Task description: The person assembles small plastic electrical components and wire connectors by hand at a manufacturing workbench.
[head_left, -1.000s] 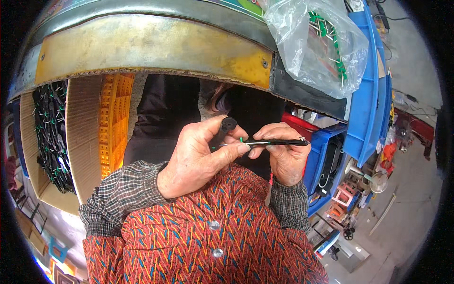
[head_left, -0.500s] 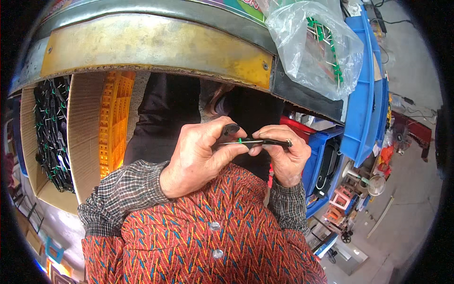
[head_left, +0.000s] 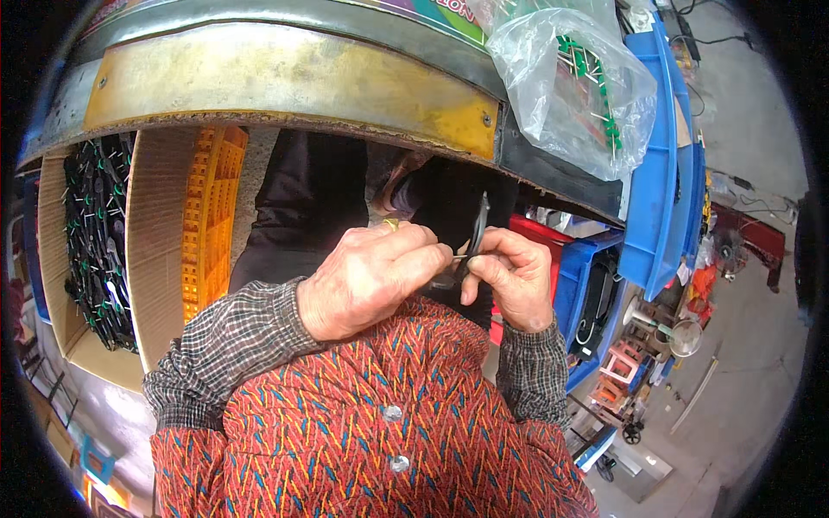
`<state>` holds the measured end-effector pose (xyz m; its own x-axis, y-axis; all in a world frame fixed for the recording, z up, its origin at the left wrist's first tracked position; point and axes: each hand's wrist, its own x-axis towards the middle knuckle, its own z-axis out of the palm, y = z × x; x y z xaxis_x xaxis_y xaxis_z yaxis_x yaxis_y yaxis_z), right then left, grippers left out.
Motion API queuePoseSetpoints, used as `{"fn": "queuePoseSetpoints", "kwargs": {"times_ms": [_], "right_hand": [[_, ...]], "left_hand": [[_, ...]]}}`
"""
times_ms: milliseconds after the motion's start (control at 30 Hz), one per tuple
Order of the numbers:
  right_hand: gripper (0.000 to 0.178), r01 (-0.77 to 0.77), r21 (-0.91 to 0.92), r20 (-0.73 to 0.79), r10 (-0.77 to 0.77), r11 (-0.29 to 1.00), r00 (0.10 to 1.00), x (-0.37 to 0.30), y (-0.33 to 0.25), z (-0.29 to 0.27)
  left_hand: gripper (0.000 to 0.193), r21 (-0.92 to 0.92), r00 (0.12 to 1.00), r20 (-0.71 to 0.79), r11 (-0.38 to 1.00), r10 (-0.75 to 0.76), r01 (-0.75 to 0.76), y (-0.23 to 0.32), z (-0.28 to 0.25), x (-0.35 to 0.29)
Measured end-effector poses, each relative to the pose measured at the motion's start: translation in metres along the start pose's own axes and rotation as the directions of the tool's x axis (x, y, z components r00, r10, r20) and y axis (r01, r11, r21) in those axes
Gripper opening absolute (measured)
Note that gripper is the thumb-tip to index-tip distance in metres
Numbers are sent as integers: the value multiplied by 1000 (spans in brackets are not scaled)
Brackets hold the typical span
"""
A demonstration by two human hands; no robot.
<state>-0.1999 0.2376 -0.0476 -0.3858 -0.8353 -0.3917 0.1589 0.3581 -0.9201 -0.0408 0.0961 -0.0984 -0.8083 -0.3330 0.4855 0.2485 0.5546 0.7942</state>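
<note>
In front of my lap, both hands meet at chest level. My right hand [head_left: 518, 274] is closed, pinching a slim black curved plastic part [head_left: 480, 226] that stands nearly upright between thumb and fingers. My left hand [head_left: 367, 278] is closed with its fingertips at the lower end of that part. A thin metal pin [head_left: 459, 256] shows between the left fingertips and the black part. What else the left fingers hold is hidden behind them.
At left, a cardboard box [head_left: 164, 250] holds many black parts with green bits [head_left: 99, 242], beside an orange crate [head_left: 207, 224]. Ahead is a metal-edged bench [head_left: 294, 78]. A clear plastic bag [head_left: 535, 95] of green pieces with pins lies by blue trays [head_left: 652, 173] at right.
The black part in my right hand has turned from lying sideways to nearly upright. My left hand has rolled over, back up, hiding the round-ended black piece and green bit seen before.
</note>
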Motion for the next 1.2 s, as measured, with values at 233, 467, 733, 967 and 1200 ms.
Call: {"fn": "queuePoseSetpoints", "kwargs": {"times_ms": [233, 467, 733, 967, 1200], "right_hand": [[12, -207, 51, 92, 202, 977, 975, -1, 3, -2], [13, -238, 57, 104, 231, 970, 967, 0, 4, 0], [15, -464, 167, 254, 416, 870, 873, 1, 10, -11], [18, -534, 219, 326, 455, 817, 829, 1, 15, -13], [30, -395, 300, 272, 319, 868, 908, 4, 13, -7]], "left_hand": [[27, 45, 991, 43, 991, 125, -127, -6, -2, -3], [29, -2, 991, 51, 992, 126, -126, -10, -1, -8], [31, 107, 913, 192, 917, 359, -383, -13, -3, -9], [31, 26, 924, 212, 943, 318, -331, -16, -4, -11], [28, -63, 989, 38, 988, 144, -142, -16, 11, -18]]}}
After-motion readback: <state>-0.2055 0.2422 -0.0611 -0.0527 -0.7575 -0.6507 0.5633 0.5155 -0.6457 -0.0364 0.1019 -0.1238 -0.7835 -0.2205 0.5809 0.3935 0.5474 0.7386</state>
